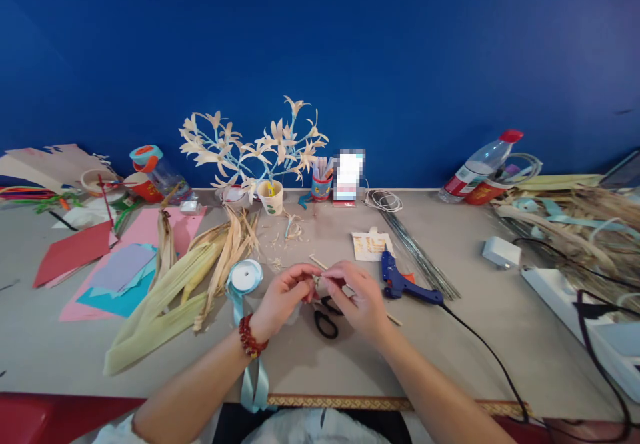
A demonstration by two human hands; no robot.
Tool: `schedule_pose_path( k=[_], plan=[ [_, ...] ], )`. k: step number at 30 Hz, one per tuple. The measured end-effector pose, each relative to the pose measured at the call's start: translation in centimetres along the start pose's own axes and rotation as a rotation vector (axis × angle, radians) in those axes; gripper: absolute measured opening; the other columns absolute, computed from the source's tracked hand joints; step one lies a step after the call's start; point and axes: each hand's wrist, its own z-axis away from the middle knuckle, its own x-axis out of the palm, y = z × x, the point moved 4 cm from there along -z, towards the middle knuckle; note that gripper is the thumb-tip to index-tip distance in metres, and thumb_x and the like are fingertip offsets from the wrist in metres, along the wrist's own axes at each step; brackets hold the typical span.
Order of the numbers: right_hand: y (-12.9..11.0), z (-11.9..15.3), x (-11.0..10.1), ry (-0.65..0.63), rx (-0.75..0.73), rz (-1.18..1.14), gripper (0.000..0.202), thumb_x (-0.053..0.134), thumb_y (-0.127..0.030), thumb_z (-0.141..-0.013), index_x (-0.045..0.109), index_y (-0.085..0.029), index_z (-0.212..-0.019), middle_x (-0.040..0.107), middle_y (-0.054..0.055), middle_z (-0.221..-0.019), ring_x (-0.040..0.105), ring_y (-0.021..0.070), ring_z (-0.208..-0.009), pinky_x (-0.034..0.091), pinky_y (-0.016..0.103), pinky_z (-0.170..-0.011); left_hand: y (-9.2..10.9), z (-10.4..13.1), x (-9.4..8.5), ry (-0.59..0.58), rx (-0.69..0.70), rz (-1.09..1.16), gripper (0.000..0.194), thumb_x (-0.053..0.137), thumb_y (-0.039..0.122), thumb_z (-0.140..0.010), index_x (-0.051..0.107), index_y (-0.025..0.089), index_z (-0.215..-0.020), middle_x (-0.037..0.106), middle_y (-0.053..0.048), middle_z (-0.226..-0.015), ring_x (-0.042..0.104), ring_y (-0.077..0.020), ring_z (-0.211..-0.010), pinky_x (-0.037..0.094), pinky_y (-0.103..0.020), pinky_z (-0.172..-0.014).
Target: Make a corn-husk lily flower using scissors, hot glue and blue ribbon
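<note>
A: What is the state of each hand?

B: The left hand (286,292) and the right hand (358,295) meet at the fingertips, both narrowed to a pinch on one small piece (318,281). The fingers cover most of it; its full shape cannot be read.

A: Where is the piece?

B: Between the two hands, over the bench (320,372). The scissors (324,313) lie below the hands, partly hidden. The gun (400,284) lies to the right of the right hand, with the wires (421,252) beyond it. The ribbon (246,276) is just left of the left hand; the husks (145,324) are farther left.

A: How should the piece handle?

B: By its look, light, thin and flexible — little load, but likely to split or crease if forced. Slip against bare fingers should be slight.

A: Where should it be held?

B: At its edges, thumb against forefinger on each side — light pressure, with the middle left uncrushed.
</note>
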Motion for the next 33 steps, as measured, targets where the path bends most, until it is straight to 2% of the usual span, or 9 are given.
schedule_pose_path(
  k=[3, 8, 16, 33],
  plan=[
    [0.1, 0.0, -0.3, 0.044, 0.036, -0.077, 0.010, 0.051, -0.023, -0.092, 0.061, -0.022, -0.092, 0.062, 0.004, -0.081, 0.059, 0.0168, -0.072, 0.048, 0.029, -0.066, -0.3, 0.0, -0.1, 0.007, -0.039, 0.004, 0.021, 0.064, 0.030, -0.081, 0.067, 0.015, -0.095, 0.054, 0.002, -0.061, 0.050, -0.0109, -0.059, 0.040, -0.024, -0.061],
    [0.7, 0.1, -0.5, 0.134, 0.145, -0.158, 0.009, 0.053, -0.028, -0.092, 0.060, -0.022, -0.089, 0.062, 0.003, -0.081, 0.059, 0.0158, -0.069, 0.050, 0.027, -0.063, -0.1, 0.2, 0.1, -0.028, -0.030, -0.015, 0.027, 0.063, 0.034, -0.083, 0.066, 0.015, -0.102, 0.055, 0.000, -0.061, 0.057, -0.0144, -0.066, 0.044, -0.027, -0.066],
    [1.4, 0.1, -1.0, 0.239, 0.258, -0.254, 0.011, 0.057, -0.031, -0.090, 0.059, -0.021, -0.086, 0.058, 0.000, -0.072, 0.057, 0.0126, -0.059, 0.049, 0.023, -0.054, -0.3, 0.3, 0.1, -0.055, -0.034, -0.107, 0.024, 0.062, 0.032, -0.084, 0.065, 0.016, -0.101, 0.059, -0.001, -0.068, 0.057, -0.0129, -0.066, 0.044, -0.025, -0.064],
    [2.5, 0.0, -1.1, 0.347, 0.297, -0.451, 0.010, 0.060, -0.029, -0.089, 0.059, -0.020, -0.087, 0.058, -0.002, -0.072, 0.056, 0.0102, -0.056, 0.048, 0.024, -0.053, -0.5, 0.1, 0.1, -0.021, -0.036, -0.166, 0.022, 0.061, 0.031, -0.084, 0.062, 0.016, -0.099, 0.061, -0.001, -0.074, 0.060, -0.0118, -0.069, 0.045, -0.022, -0.064]
  ],
)
